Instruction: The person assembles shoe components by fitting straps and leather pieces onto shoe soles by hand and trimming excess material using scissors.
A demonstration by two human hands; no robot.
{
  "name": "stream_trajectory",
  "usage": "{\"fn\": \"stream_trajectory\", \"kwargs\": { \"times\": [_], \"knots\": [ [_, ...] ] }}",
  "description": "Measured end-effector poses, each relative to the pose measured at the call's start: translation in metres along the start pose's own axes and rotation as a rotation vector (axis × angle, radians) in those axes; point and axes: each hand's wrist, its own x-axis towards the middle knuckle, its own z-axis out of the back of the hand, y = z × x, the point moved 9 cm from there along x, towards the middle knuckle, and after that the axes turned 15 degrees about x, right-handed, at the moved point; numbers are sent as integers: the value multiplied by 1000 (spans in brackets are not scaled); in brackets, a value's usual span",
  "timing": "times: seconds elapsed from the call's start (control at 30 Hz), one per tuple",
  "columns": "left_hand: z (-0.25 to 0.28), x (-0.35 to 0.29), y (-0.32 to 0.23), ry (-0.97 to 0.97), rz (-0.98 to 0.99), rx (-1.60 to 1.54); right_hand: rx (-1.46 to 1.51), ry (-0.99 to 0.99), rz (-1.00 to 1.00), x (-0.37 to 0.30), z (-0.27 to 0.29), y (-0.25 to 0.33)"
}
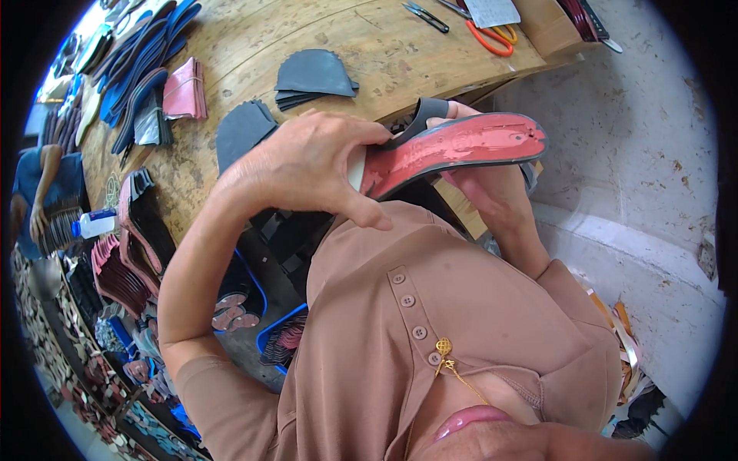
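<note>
A sandal [461, 146] is held up in front of my chest, its scuffed red underside facing me. It has a dark rim, and a dark strap [427, 115] shows on its far side. My left hand [311, 165] curves around its left end, thumb below and fingers above, with a white piece [356, 169] showing inside the grip. Behind the sandal, my right hand [492, 184] grips its middle to right part; some of its fingers are hidden. Just beyond my left hand, dark scallop-edged pieces [315, 73] lie stacked on the wooden table [238, 46].
Orange-handled scissors [489, 40] and thread snips [427, 17] lie at the far right. Blue sole-shaped pieces [154, 58] and a pink bundle [184, 88] sit far left. A bottle [97, 223] stands left, near another person's arm [48, 184]. A white wall [623, 131] bounds the right.
</note>
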Motion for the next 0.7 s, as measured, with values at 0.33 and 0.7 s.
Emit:
{"fn": "stream_trajectory", "kwargs": {
  "times": [0.33,0.7],
  "knots": [
    [-21,31,1,55,-94,-111,-135,-178,126,25,29,15],
    [-51,49,27,61,92,-434,-186,-76,211,15,1,15]
  ]
}}
